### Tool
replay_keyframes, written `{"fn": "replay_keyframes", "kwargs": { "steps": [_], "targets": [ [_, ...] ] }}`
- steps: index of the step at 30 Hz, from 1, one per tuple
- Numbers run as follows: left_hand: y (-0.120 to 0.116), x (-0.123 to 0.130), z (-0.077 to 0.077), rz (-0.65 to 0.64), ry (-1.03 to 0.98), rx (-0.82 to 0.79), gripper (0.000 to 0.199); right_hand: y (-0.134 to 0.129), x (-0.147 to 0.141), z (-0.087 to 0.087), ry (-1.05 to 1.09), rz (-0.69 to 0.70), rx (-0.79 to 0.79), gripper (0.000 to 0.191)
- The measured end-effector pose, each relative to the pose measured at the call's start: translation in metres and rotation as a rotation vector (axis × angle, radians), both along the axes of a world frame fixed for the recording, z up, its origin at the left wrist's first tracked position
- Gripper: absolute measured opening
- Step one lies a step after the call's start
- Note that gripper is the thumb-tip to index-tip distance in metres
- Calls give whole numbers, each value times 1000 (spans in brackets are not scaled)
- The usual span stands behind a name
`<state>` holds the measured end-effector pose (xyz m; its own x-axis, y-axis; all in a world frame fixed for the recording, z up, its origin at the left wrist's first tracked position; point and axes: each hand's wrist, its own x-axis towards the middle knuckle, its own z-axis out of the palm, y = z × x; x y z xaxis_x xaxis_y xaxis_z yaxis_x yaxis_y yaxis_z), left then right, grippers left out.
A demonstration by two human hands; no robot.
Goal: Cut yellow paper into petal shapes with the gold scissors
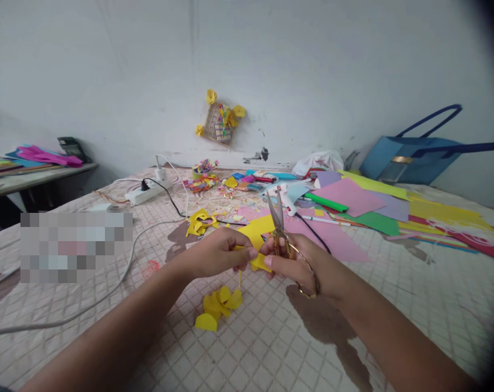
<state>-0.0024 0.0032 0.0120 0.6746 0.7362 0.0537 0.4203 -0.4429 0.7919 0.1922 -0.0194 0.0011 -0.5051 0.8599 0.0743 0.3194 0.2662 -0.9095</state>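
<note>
Between my two hands is a small piece of yellow paper (261,263), above the tablecloth. My left hand (220,251) pinches its left side with thumb and fingers. On its right side, the thumb and fingertips of my right hand (302,267) grip the paper too. That same hand carries gold-handled scissors (277,213), blades up and slightly apart, with one large handle loop around by the palm. Cut yellow paper petals (220,304) lie in a loose pile below my left hand. Behind my fingers is a larger yellow sheet (258,228).
A white glue gun (285,200) lies behind the scissors, its black cord running right. Coloured paper sheets (353,197) spread at right, near a blue bag (412,158). Yellow scraps (200,222), a power strip (148,191) and a white cable (134,256) are at left.
</note>
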Motion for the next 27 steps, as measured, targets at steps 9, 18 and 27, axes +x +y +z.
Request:
{"fn": "replay_keyframes", "kwargs": {
  "steps": [9, 18, 27],
  "targets": [
    [3, -5, 1, 13, -22, -7, 32, -1, 0, -3, -11, -30, 0, 15],
    [10, -13, 5, -14, -97, -250, 35, -1, 1, -4, -16, -57, -14, 16],
    [2, 4, 0, 144, -205, -95, 25, 2, -1, -9, -5, -140, 41, 16]
  ]
}}
